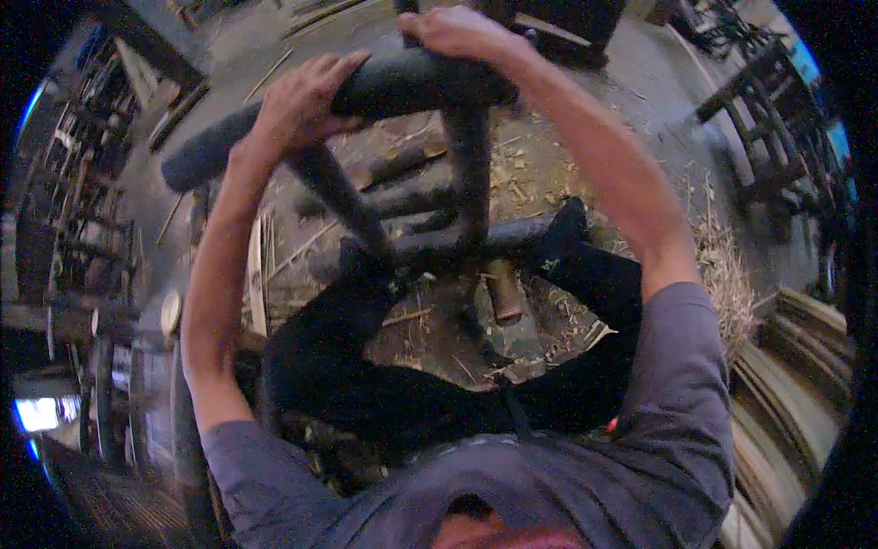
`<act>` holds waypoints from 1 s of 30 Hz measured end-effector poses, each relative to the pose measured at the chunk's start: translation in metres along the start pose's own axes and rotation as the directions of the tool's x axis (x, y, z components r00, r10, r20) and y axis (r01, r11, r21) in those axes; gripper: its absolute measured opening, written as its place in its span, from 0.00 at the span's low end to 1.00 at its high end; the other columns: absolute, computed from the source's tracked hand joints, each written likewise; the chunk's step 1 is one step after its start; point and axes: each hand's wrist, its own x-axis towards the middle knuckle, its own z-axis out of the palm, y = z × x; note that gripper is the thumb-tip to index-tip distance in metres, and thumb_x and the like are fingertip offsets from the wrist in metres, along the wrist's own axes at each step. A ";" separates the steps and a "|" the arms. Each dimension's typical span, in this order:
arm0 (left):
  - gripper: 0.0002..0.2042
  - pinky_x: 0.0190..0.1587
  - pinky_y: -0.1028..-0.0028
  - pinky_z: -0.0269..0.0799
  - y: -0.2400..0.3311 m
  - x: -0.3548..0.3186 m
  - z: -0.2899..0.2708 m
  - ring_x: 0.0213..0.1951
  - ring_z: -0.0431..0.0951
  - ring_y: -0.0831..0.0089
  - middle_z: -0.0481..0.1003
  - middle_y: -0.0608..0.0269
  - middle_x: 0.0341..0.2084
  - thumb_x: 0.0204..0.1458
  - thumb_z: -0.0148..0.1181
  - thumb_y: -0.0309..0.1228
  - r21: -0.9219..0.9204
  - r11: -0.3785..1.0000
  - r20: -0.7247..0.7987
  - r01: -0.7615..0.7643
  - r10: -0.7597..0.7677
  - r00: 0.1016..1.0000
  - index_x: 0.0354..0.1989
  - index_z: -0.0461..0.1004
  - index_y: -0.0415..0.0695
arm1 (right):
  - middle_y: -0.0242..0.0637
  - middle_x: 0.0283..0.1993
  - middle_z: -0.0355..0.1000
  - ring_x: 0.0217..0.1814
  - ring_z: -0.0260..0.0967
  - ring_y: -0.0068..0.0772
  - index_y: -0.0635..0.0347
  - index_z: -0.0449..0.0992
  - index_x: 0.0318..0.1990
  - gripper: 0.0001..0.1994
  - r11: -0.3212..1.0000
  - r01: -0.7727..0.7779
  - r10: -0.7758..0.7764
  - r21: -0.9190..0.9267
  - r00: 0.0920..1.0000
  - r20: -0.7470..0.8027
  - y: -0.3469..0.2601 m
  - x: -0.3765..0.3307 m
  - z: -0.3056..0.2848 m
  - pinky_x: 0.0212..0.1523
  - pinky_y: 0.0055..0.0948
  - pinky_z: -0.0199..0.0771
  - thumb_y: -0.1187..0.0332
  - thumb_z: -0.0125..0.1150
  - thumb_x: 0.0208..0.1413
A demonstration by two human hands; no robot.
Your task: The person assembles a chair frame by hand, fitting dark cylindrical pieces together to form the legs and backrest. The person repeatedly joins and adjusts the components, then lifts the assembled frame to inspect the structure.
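In front of me is a dark wooden frame, with a thick round beam [206, 151] on top. Two slanting struts, a left one [338, 197] and a right one [469, 174], run down from it toward a lower round rail [508, 236] between my feet. My left hand [309, 99] is wrapped over the beam near the left strut, thumb on the near side. Farther off, my right hand [462, 34] closes on a short dark post [408, 11] rising behind the beam; blur hides part of its fingers.
Several dark round pieces [393, 165] lie on the floor behind the struts, among pale shavings [521, 183]. A short cut piece [505, 297] lies between my legs. Stacked slats [786, 384] are at the right, a dark wooden frame [759, 119] beyond, and crowded racks [69, 201] at the left.
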 end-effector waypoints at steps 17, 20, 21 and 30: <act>0.30 0.53 0.62 0.65 -0.198 -0.062 0.045 0.49 0.73 0.53 0.73 0.49 0.48 0.53 0.48 0.58 -0.158 0.727 0.283 0.668 -0.615 0.736 0.53 0.70 0.44 | 0.54 0.30 0.74 0.37 0.73 0.56 0.66 0.76 0.35 0.32 0.995 -0.101 0.094 0.025 0.979 0.181 -0.039 -0.015 -0.059 0.41 0.43 0.70 0.41 0.39 0.60; 0.31 0.55 0.65 0.64 -0.196 -0.083 0.050 0.50 0.73 0.57 0.72 0.52 0.50 0.55 0.41 0.59 -0.213 0.752 0.205 0.624 -0.590 0.781 0.52 0.72 0.44 | 0.50 0.33 0.75 0.38 0.74 0.51 0.58 0.76 0.41 0.15 0.996 -0.065 0.048 0.055 0.964 0.260 -0.040 0.006 -0.080 0.36 0.46 0.74 0.59 0.50 0.55; 0.31 0.54 0.66 0.64 -0.209 -0.103 0.042 0.49 0.73 0.58 0.73 0.53 0.50 0.56 0.41 0.58 -0.203 0.773 0.197 0.601 -0.569 0.798 0.53 0.71 0.44 | 0.49 0.31 0.73 0.36 0.73 0.49 0.58 0.75 0.42 0.15 0.986 -0.062 0.033 0.153 0.982 0.184 -0.034 0.009 -0.076 0.34 0.45 0.73 0.60 0.49 0.55; 0.29 0.46 0.68 0.67 -0.150 -0.061 0.004 0.40 0.76 0.62 0.76 0.51 0.38 0.55 0.47 0.56 -0.118 0.810 0.206 0.574 -0.546 0.812 0.48 0.74 0.40 | 0.50 0.31 0.73 0.34 0.71 0.52 0.61 0.71 0.48 0.19 0.999 -0.013 0.017 -0.034 0.993 0.118 -0.008 -0.029 -0.033 0.33 0.46 0.70 0.57 0.40 0.63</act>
